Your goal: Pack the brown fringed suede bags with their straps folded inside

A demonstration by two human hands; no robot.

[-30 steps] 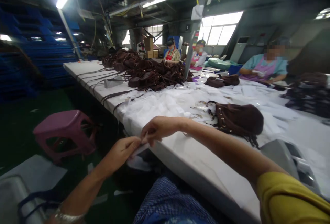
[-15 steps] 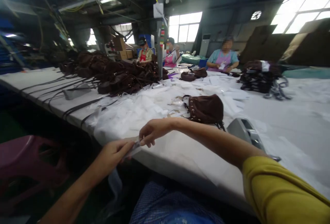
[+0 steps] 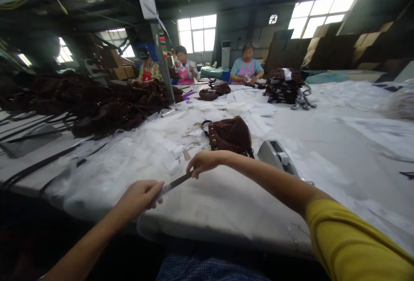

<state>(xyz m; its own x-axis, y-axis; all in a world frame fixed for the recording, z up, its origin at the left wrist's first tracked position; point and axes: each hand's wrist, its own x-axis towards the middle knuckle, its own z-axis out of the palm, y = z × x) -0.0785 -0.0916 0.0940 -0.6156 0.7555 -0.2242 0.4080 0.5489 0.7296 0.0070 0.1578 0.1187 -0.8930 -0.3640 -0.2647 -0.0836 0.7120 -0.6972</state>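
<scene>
A dark strap is stretched between my hands over the table's near edge. My left hand is closed around its lower end, where a bit of clear or whitish film shows at the fingers. With fingertips pinched, my right hand grips the upper end. Just beyond that hand lies a dark brown drawstring bag with metal eyelets. To its right, a grey tape dispenser is partly hidden by my right forearm.
White plastic and paper sheets cover much of the white table. Brown bags are heaped at left, their straps trailing. A brown stack stands at back right. A post rises mid-table. Several co-workers sit across.
The view has turned to the right. My hands have moved apart, and a length of dark strap now shows between them. The hanging film below my left hand is out of sight.
</scene>
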